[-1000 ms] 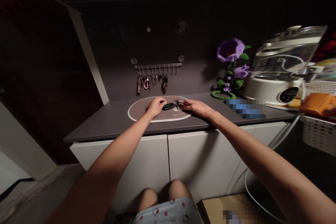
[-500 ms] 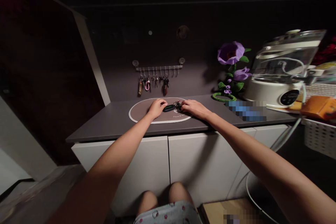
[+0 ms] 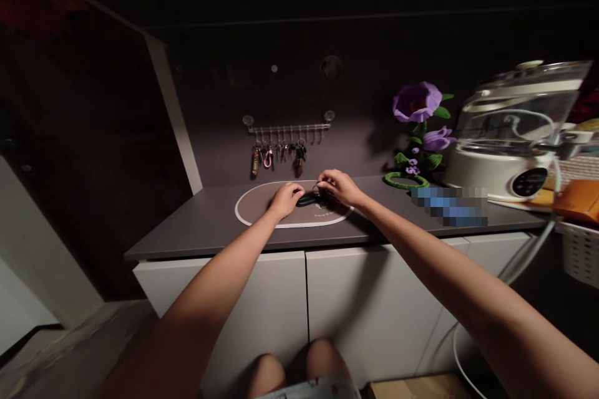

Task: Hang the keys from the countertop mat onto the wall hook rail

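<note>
My left hand (image 3: 286, 200) has its fingers closed at the left end of a black, rounded key fob (image 3: 307, 200) with a thin green marking. The fob lies low over an oval brown mat (image 3: 255, 207) with a white border. My right hand (image 3: 341, 187) pinches a thin metal key ring (image 3: 316, 188) between thumb and fingers, slightly above the mat. Dark keys below the right hand are partly hidden by the fingers and hard to make out.
Behind the mat, a clear hook rail (image 3: 289, 129) on the wall carries several bunches of keys (image 3: 299, 162). To the right stand purple artificial flowers (image 3: 418, 103), a white appliance (image 3: 496, 168) with a clear top, and a white basket (image 3: 584, 255). A cable (image 3: 538, 243) hangs over the counter edge.
My right hand has risen a little, and the key ring now shows in its pinch. My left hand stays by the fob. The whole view has shifted slightly.
</note>
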{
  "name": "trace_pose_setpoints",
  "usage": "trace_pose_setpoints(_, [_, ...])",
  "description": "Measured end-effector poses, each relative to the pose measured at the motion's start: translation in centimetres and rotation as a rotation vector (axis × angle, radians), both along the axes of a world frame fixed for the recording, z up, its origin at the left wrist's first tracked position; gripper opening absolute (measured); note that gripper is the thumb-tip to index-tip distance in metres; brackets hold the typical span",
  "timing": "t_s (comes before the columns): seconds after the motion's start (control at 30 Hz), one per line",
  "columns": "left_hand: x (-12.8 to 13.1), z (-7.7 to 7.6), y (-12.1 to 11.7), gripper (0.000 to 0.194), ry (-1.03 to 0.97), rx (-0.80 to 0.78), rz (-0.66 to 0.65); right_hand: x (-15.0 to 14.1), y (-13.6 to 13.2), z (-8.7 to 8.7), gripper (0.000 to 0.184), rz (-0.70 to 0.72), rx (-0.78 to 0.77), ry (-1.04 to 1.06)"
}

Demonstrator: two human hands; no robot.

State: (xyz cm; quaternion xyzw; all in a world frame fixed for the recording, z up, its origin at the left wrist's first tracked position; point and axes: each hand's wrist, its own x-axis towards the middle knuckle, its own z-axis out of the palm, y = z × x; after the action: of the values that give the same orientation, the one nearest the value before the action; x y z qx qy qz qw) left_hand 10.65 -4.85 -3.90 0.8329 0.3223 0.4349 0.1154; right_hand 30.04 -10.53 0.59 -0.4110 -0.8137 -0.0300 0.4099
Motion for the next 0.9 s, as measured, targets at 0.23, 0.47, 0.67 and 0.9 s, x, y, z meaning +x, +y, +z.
trace_pose_setpoints(0.23, [0.1, 0.4, -0.4, 0.014, 0.029, 0.042, 0.013, -1.2, 2.1, 2.1, 0.022, 0.033, -0.076, 0.227])
trace_pose_setpoints(0.47, [0.1, 0.2, -0.2, 0.017, 0.033, 0.078, 0.018, -1.9, 3.3, 3.9, 0.024, 0.075, -0.069, 0.286])
trace_pose_setpoints(0.67, [0.2, 0.2, -0.1, 0.017, 0.024, 0.104, 0.043, -2.5, 3.7, 5.2, 0.023, 0.156, -0.102, 0.399])
trace_pose_setpoints(0.9, [0.1, 0.4, -0.4, 0.019, 0.020, 0.115, 0.049, -3.5, 3.8, 7.0, 0.024, 0.204, -0.154, 0.507])
